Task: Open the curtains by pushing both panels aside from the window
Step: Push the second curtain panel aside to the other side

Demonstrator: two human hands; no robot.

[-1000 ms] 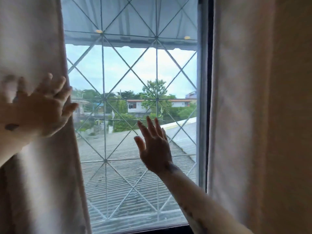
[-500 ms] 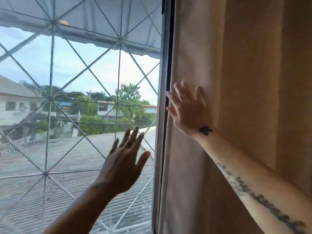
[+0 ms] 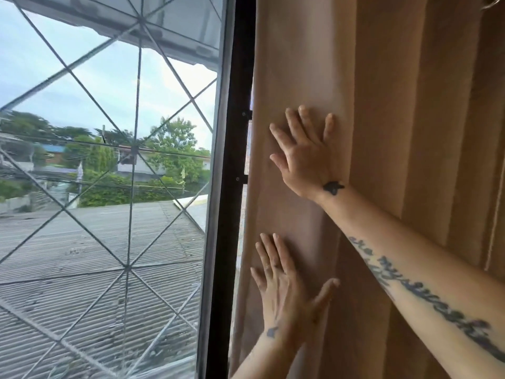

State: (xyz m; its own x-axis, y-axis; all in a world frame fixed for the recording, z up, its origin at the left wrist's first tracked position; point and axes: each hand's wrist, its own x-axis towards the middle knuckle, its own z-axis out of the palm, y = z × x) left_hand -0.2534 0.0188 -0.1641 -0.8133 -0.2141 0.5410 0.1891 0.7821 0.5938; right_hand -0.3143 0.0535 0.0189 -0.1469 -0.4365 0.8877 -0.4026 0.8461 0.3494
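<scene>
Head view: both hands are pressing flat, fingers spread, on the curtain (image 3: 297, 64), right hand (image 3: 306, 157) above left hand (image 3: 287, 294), window (image 3: 109, 187) lying left of them.

I see the right curtain panel (image 3: 382, 105) hanging beside the window frame (image 3: 237, 132); both my hands lie flat on it.

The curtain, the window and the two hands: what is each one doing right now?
right curtain panel: pushed aside, bunched in folds beside the frame.
window: uncovered, glass shut behind a diamond grille.
right hand: open, flat on the curtain.
left hand: open, flat on the curtain, lower down.
</scene>
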